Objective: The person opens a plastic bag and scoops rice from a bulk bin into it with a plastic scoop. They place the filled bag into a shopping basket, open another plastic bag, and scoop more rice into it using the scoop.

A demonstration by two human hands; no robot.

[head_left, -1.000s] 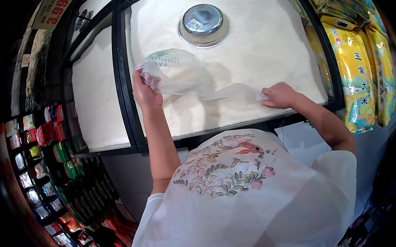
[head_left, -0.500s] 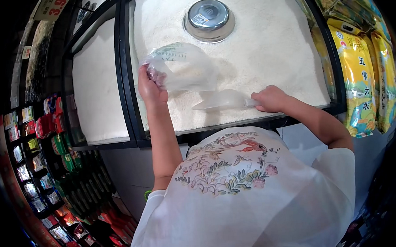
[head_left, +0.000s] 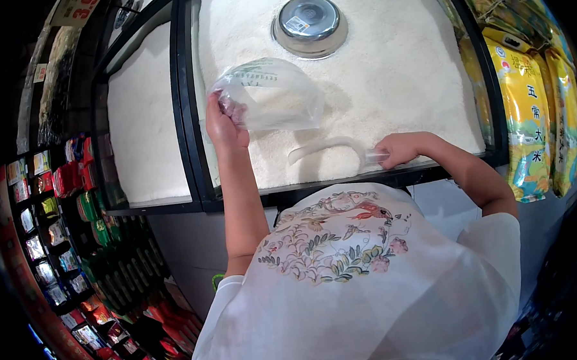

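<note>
My left hand is closed on the gathered side of a clear plastic bag with green print. The bag is spread open, its mouth to the right, above the white rice; some rice seems to show inside it or through it. In my right hand is the handle of a translucent plastic scoop, low over the rice near the bin's front edge. The scoop is turned on its side, and whether any rice is in it I cannot tell. A gap separates scoop and bag.
An upturned metal bowl rests on the rice farther back. The bin's black frame divides it from another rice compartment on the left. Yellow rice bags stand at the right, and shelves of small packets line the left.
The scoop has rolled from lying flatter to standing on its side, and my right hand has turned with it. The bag's mouth looks slightly wider.
</note>
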